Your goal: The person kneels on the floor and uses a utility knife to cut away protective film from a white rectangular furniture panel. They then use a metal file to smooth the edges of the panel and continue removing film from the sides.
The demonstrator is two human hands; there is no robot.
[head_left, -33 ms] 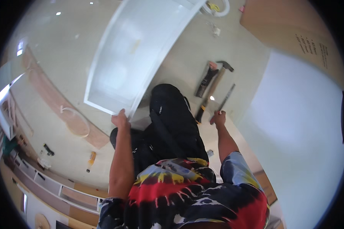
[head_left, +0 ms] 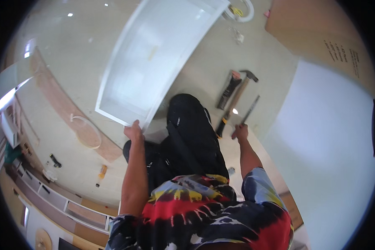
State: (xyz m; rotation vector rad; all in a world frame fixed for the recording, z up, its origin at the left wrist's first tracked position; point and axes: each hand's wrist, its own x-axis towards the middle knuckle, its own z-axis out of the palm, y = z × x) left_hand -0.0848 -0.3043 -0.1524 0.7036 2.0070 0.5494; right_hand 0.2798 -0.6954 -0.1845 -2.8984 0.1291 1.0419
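Observation:
A long white shallow box-like panel with raised rims (head_left: 148, 62) slants away in front of me at the left. My left hand (head_left: 134, 132) is closed on its near corner. In my right hand (head_left: 241, 131) is a file (head_left: 251, 109), a long narrow grey blade held by its handle, pointing forward over the floor. Just left of the file lies a claw hammer (head_left: 236, 99) with a wooden shaft and a black and yellow grip. Beside the hammer is a dark flat package (head_left: 228, 90) with a reddish end. My black-trousered knee (head_left: 185, 112) is between the panel and these tools.
A large white board (head_left: 325, 137) and a brown cardboard box (head_left: 321, 29) fill the right side. At left lie a long brown strip (head_left: 66, 108), a white band loop (head_left: 96, 139) and a yellow bottle (head_left: 101, 176). A white roll (head_left: 248, 12) rests beyond the panel.
The whole scene has shifted slightly right and down in the picture. Both hands keep their hold on the panel and the file.

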